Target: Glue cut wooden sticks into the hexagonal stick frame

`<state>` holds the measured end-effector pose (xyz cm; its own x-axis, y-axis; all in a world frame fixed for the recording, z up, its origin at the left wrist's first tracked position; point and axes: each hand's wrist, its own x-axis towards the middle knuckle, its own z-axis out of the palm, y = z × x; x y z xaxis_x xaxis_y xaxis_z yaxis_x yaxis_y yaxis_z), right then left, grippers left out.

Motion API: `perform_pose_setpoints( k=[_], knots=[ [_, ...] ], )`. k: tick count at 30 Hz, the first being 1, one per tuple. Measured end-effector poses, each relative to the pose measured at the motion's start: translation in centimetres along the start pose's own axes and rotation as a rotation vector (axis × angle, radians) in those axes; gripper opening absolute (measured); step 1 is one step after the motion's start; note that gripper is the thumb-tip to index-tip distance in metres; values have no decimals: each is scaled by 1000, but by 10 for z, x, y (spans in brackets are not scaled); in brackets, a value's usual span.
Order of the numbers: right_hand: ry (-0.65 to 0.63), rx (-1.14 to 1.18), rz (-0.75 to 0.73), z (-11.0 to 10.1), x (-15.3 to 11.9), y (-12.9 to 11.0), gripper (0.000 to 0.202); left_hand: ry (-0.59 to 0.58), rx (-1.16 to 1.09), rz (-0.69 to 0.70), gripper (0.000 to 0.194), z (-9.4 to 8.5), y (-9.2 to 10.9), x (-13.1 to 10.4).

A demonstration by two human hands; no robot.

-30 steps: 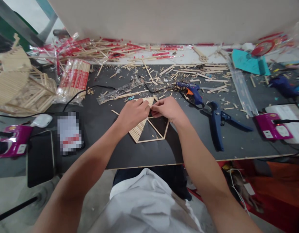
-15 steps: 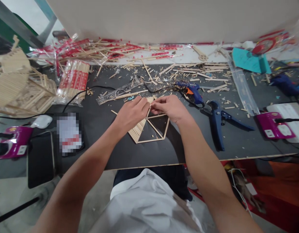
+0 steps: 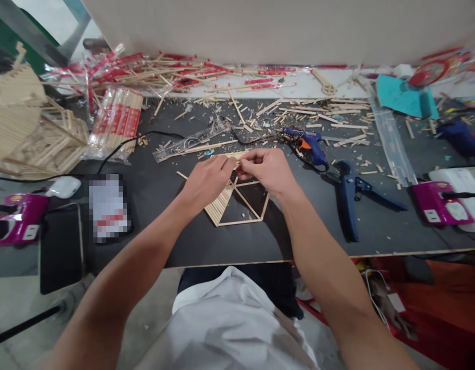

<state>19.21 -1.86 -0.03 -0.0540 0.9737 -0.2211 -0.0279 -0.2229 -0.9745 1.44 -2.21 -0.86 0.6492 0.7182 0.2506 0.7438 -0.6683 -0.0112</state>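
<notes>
A flat hexagonal frame of thin wooden sticks [image 3: 240, 222] lies on the dark table, its left section filled with sticks laid side by side. My left hand [image 3: 210, 177] rests over the frame's upper left, fingers curled and pressed together; what lies under the fingertips is hidden. From the right, my right hand [image 3: 267, 168] meets it above the frame's far part, thumb and forefinger pinched on a short wooden stick [image 3: 238, 164], mostly covered by the fingers. Behind the right hand lies a blue glue gun [image 3: 312, 146] with an orange trigger.
Blue cutters [image 3: 348, 200] lie right of the frame. Stick offcuts [image 3: 322, 110] and wrapped sticks [image 3: 117, 121] cover the back. A wooden stick model [image 3: 21, 128] stands left. A phone [image 3: 62, 252] and purple power sockets [image 3: 439, 203] sit near the edges.
My right hand has shifted slightly left, closer to my left fingertips. My left hand has moved a little to the right over the frame.
</notes>
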Motion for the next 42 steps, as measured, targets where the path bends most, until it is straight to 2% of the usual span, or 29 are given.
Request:
perform_pose_setpoints(
  k=[13,23,33,42],
  knots=[
    [-52,-1,4,-2,4,8,7,-2,-18,-22,24,1,3,-1],
    [-44,36,23,-1,3,5,8,19,37,-29,22,3,6,-1],
    [-20,28,44,0,3,2,15,30,-5,-41,23,4,5,0],
    [-84,-51,-26,-1,3,3,15,67,4,-7,27,7,-1,-1]
  ],
)
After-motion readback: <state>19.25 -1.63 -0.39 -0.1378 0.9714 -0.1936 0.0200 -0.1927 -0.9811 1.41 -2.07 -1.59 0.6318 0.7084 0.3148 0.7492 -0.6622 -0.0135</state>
